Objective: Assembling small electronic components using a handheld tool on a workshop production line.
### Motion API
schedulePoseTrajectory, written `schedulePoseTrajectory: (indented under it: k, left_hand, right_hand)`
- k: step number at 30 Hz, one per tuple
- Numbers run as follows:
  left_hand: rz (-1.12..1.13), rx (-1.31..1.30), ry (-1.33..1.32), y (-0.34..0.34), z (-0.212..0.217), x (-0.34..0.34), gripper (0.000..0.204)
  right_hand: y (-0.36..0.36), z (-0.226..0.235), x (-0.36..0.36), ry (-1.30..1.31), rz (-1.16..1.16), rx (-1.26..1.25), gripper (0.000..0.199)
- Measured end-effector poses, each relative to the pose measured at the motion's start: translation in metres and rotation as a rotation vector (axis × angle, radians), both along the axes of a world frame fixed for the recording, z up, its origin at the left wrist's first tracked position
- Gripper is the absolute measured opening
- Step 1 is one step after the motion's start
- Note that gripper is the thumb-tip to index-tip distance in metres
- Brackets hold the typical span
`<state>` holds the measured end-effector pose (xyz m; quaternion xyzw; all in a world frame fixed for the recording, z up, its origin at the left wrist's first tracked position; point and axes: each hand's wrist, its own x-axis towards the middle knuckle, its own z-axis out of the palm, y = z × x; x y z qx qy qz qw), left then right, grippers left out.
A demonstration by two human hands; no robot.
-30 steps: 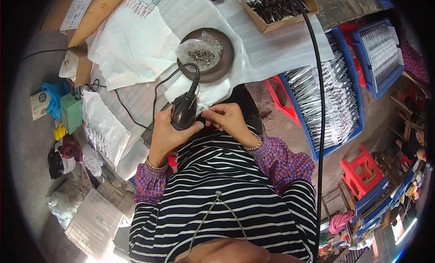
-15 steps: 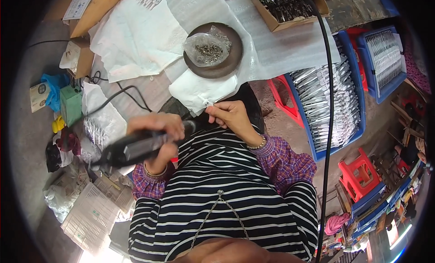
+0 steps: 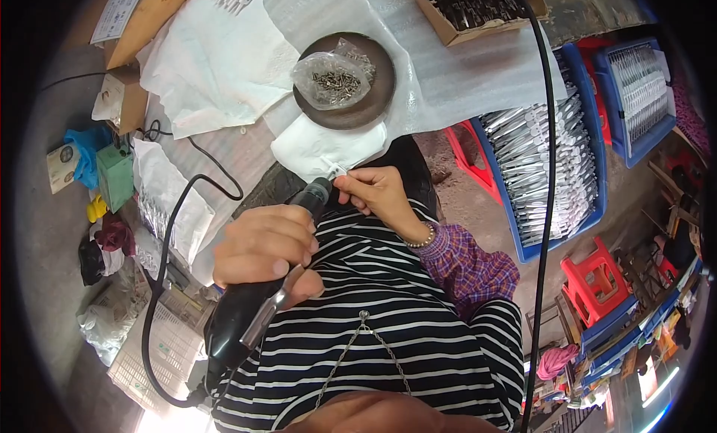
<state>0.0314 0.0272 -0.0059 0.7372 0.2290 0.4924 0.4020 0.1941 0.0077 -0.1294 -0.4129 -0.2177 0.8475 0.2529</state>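
Note:
My left hand (image 3: pixel 261 239) is wrapped round a black corded electric screwdriver (image 3: pixel 230 325), its tip pointing up and right. That tip meets or nearly touches a small white and silver metal part (image 3: pixel 336 166); the exact contact is hidden. Thumb and fingers of my right hand (image 3: pixel 381 198) pinch this part at the edge of a folded white cloth pad (image 3: pixel 302 143). Just beyond the pad, a dark round plate (image 3: pixel 385 78) bears a clear plastic bag (image 3: pixel 308 89) of small metal pieces that look like screws.
Blue crates (image 3: pixel 594 179) of long silver parts stand at the right, beside red stools (image 3: pixel 597 282). A cardboard box (image 3: pixel 455 33) of dark metal parts sits at the table's back. One black cable (image 3: pixel 551 149) hangs down on the right; the tool's cord (image 3: pixel 160 313) loops at the left.
My left hand has swung the screwdriver from the left up to the part in my right hand. The right hand has hardly moved.

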Motion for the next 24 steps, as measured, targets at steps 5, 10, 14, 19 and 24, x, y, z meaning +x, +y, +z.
schedulePoseTrajectory:
  k: [5, 10, 14, 19, 24]
  left_hand:
    - [-0.012, -0.008, -0.037, -0.002, 0.003, -0.002, 0.039]
    - [0.018, 0.013, -0.167, 0.006, -0.006, 0.003, 0.041]
    - [0.078, -0.04, -0.145, 0.005, 0.003, 0.006, 0.027]
    - [-0.011, -0.002, -0.072, 0.009, -0.002, 0.022, 0.023]
    - [0.049, -0.011, -0.094, 0.008, -0.004, 0.024, 0.023]
  right_hand:
    - [-0.001, 0.002, -0.003, 0.013, -0.013, -0.006, 0.026]
    - [-0.001, 0.0, 0.0, 0.003, -0.014, -0.033, 0.026]
    - [-0.003, 0.0, -0.006, -0.014, 0.007, -0.038, 0.027]
    - [-0.002, 0.001, 0.0, -0.022, 0.006, -0.019, 0.026]
    - [-0.004, 0.001, -0.002, -0.021, 0.02, -0.026, 0.026]
